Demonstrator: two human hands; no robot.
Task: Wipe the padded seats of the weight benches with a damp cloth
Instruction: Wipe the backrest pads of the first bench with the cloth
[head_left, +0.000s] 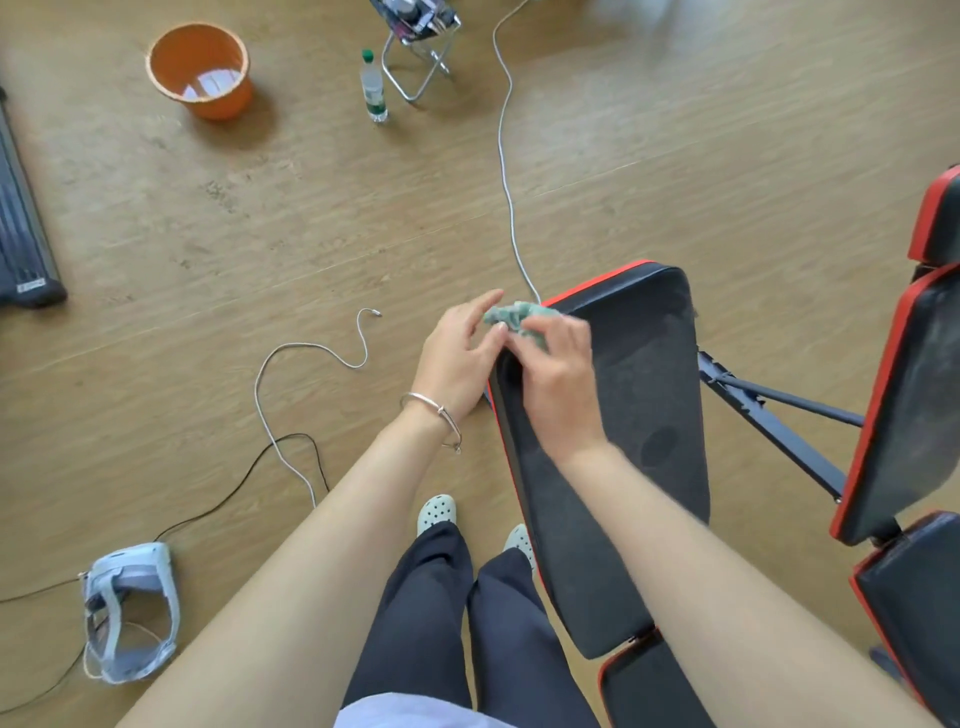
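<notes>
A dark ribbed mat (23, 218) lies at the 9 o'clock edge of the wooden floor (260, 234). An orange bucket (200, 70) stands at 11 o'clock, and a grey headset (132, 613) rests at 8 o'clock. A white cable (311, 358) snakes across the floor toward the middle. At 12 o'clock a water bottle (374, 85) stands just beside a folding stool (418, 52).

Near the centre, the left hand (457, 358), which wears a bracelet (434, 410), has its fingers loosely stretched, with one fingertip touching the green cloth (519, 318). The cloth is bunched at the 11 o'clock corner of the nearer bench pad (644, 415). The right hand (558, 384) curls its fingers over the cloth and holds it against the pad. A second bench (914, 405), black with red trim, stands at 3 o'clock, apart from the first.
</notes>
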